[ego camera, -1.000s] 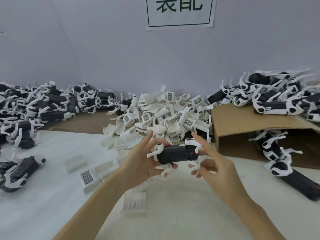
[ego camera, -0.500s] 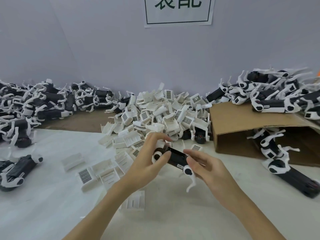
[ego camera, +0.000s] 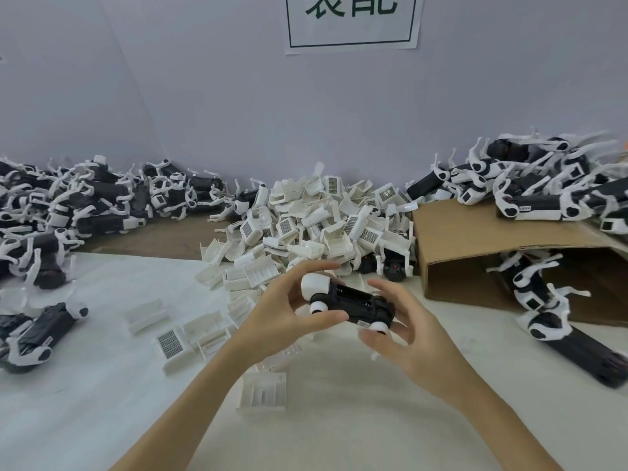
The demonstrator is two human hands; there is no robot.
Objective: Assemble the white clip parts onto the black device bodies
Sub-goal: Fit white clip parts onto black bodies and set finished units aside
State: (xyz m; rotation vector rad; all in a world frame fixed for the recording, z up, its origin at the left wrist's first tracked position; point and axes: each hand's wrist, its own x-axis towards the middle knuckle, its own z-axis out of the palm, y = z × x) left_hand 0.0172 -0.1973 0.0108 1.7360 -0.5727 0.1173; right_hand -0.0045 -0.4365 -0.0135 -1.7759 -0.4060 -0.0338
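Note:
I hold one black device body [ego camera: 353, 302] above the white table, tilted down to the right, with white round parts on its lower side and a white cap at its left end. My left hand [ego camera: 289, 314] grips that left end, thumb under the body and fingers curled over the white cap. My right hand [ego camera: 404, 328] cups the right end, fingers curled around it. A heap of loose white clip parts [ego camera: 316, 222] lies just behind my hands.
Piles of black bodies with white arms lie at the back left [ego camera: 78, 205] and on top of a tipped cardboard box [ego camera: 475, 246] at the right. Single white clips [ego camera: 261, 390] lie scattered on the white table [ego camera: 85, 402] near my arms. More devices [ego camera: 557, 321] spill from the box.
The device has turned in my hands so its white round parts now face down toward me. Both hands shifted their grip around its ends and stayed in front of the clip heap.

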